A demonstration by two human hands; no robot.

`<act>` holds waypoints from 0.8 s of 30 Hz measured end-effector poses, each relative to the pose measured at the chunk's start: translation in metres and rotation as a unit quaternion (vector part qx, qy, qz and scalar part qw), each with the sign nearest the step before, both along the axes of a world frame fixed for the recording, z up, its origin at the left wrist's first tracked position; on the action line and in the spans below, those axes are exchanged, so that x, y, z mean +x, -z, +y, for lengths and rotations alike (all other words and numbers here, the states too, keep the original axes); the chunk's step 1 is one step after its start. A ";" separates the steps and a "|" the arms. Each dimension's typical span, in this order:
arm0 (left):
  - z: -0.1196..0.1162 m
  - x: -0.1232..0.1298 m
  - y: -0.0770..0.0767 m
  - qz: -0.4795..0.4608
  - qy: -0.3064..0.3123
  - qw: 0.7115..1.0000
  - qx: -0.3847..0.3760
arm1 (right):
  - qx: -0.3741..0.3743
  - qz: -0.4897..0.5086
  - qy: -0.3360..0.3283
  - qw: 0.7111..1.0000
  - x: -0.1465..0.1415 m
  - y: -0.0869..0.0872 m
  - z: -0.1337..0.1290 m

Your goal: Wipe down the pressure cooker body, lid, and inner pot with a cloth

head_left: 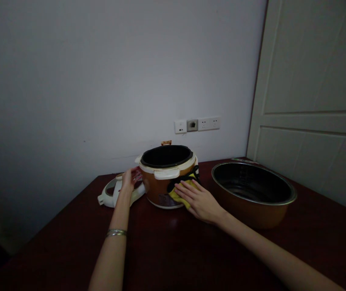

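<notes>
An electric cooker body (153,184), orange-brown with a white rim and a black opening, stands upright on the table. My right hand (201,202) lies flat over a yellow cloth (176,197) with black edging and presses it against the cooker's front right side. My left hand (130,178) is at the cooker's left side, fingers spread; whether the fingertips touch it I cannot tell for sure. Behind the left wrist rests a white cooker lid (108,200), partly covered by that hand.
A wide inner pot (260,214), brown outside and dark inside, stands on the right of the dark red table (166,250). Wall sockets (209,123) sit behind the cooker. A pale panelled door (312,93) rises on the right.
</notes>
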State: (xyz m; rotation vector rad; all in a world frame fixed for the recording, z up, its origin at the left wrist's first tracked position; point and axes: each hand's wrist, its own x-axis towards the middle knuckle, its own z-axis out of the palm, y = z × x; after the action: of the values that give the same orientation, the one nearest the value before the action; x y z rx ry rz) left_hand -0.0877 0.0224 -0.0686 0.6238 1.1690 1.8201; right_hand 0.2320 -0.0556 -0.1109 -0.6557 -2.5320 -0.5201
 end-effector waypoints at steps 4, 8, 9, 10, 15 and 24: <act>0.002 -0.001 0.002 0.004 0.004 1.000 0.001 | -0.009 0.016 0.016 1.000 -0.010 0.000 -0.006; 0.001 0.000 0.003 0.011 -0.004 1.000 0.004 | -0.053 -0.011 0.008 0.999 -0.008 0.025 -0.013; 0.001 0.001 0.002 0.013 -0.008 1.000 0.000 | -0.063 -0.016 0.007 0.998 -0.006 0.031 -0.015; 0.001 0.001 0.002 0.014 -0.011 1.000 -0.004 | -0.071 -0.020 0.008 0.997 -0.004 0.035 -0.015; 0.001 0.001 0.002 0.016 -0.007 1.000 0.005 | -0.049 -0.004 0.023 0.999 -0.005 0.022 -0.012; -0.002 0.003 0.000 0.027 -0.020 0.999 0.007 | -0.026 0.009 0.027 0.999 -0.012 0.019 -0.009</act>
State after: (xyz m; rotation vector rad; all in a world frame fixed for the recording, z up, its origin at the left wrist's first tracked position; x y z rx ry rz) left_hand -0.0848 0.0208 -0.0682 0.6659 1.2130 1.8561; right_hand 0.2204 -0.0642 -0.1295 -0.7459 -2.5247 -0.4663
